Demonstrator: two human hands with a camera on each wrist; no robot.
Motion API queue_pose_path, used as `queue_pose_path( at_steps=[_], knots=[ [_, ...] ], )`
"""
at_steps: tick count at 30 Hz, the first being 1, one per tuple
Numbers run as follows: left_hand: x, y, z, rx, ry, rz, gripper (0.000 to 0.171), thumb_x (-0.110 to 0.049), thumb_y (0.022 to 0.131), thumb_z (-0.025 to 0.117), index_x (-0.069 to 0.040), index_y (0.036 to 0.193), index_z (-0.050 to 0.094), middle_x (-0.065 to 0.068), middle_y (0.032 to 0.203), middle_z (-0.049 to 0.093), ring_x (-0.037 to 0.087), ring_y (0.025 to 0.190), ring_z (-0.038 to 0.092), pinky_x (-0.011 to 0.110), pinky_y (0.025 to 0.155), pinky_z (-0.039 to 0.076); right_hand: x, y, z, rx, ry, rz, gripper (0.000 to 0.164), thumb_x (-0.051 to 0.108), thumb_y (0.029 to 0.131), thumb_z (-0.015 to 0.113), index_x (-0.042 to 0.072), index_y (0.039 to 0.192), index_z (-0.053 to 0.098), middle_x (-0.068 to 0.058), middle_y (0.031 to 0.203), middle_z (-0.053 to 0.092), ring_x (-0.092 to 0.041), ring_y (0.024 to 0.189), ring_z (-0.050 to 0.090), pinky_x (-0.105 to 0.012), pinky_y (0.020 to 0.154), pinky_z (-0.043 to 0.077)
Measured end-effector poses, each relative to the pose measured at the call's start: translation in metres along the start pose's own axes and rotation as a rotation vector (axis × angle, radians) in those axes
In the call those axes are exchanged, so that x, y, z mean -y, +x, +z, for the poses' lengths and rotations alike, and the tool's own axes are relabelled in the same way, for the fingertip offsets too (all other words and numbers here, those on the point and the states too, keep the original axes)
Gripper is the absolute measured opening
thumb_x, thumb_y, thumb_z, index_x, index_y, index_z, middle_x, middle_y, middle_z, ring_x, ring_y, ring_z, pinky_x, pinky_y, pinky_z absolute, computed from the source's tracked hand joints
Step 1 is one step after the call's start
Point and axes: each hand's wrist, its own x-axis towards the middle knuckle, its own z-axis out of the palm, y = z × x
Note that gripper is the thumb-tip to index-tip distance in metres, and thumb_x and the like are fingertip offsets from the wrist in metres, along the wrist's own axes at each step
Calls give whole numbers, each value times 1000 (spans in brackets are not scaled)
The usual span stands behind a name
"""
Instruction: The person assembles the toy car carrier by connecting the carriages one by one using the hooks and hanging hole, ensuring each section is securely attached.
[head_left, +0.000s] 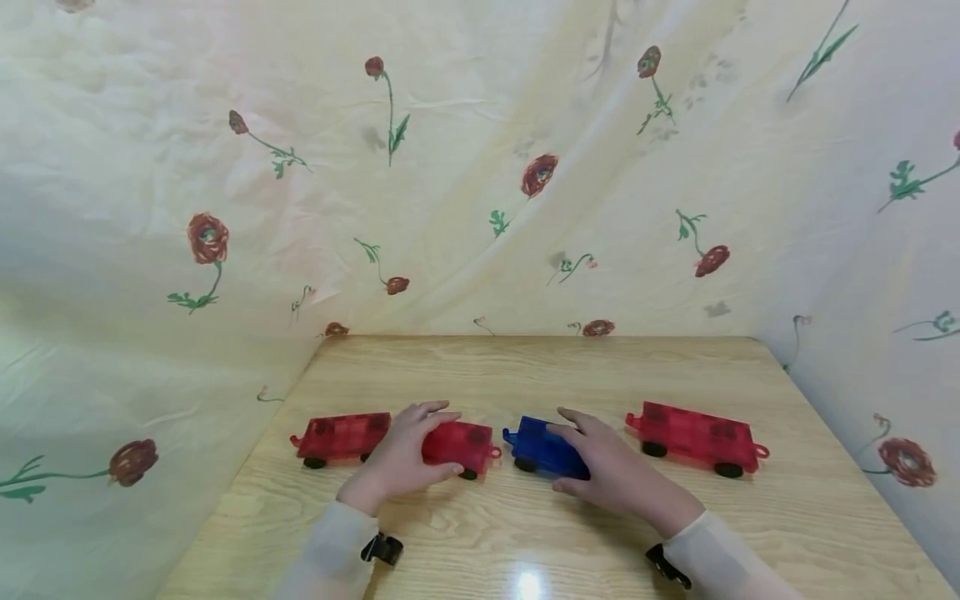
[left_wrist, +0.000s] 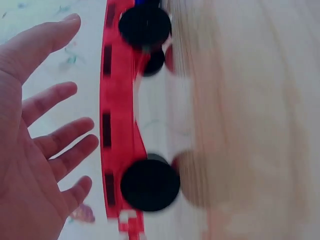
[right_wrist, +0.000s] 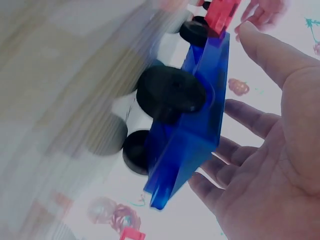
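In the head view my left hand [head_left: 405, 454] hovers over a translucent red toy wagon [head_left: 468, 440] with black wheels and a ring coupler. Its thumb and fingers are spread, and the left wrist view shows them apart from the red wagon [left_wrist: 117, 120]. My right hand [head_left: 611, 462] spreads around a shorter blue toy wagon [head_left: 542, 443], covering its right end. From the right wrist, the thumb stands off the blue wagon [right_wrist: 192, 135] while some fingers pass behind it; contact is unclear. A small gap separates the blue wagon's hook from the red wagon's ring.
Another red wagon [head_left: 348, 435] stands left of my left hand. A longer red wagon [head_left: 697, 435] stands to the right, with a hook and a ring at its ends. All are on a wooden table [head_left: 480, 533], with floral cloth [head_left: 450, 167] hanging behind and at the sides.
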Motion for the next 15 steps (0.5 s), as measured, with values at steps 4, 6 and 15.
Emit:
queue_pose_path(
  at_steps=[4,6,15],
  knots=[
    [-9,8,8,64,45,5,78,-53,86,84,-36,155,51,-1,165,38,34,151,32,68,112,37,-4,-9,-6,-10,-11,15,81,45,86,87,17,154,54,-15,165,37,-45,143,44,-69,107,41],
    [-12,10,10,92,66,16,77,-52,87,84,-35,155,51,1,165,38,36,152,31,67,113,37,-6,-14,-9,-12,-16,25,79,44,85,88,16,152,57,-16,164,39,-46,143,44,-70,107,41],
    [-17,8,17,170,125,-10,63,-40,94,78,-33,152,55,7,166,37,36,154,29,67,117,29,-17,-27,-13,-28,-18,19,62,37,85,89,15,139,67,-20,153,51,-46,138,49,-67,106,43]
  ],
)
